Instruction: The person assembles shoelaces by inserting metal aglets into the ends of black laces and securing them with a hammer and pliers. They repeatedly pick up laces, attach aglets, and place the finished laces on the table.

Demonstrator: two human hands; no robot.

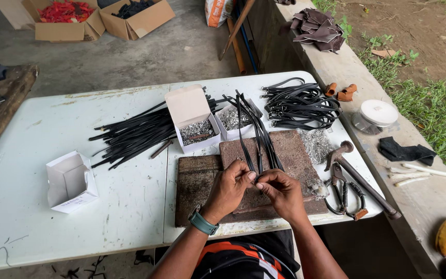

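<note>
White worn table stands outdoors on concrete. Near its front edge, over a brown stone slab, the left hand and right hand both pinch thin black straps, long, flat and glossy, which reach far toward small open boxes.

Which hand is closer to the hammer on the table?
Right. The right hand pinches black straps just left of the hammer; the left hand sits farther left, beyond the right hand.
</note>
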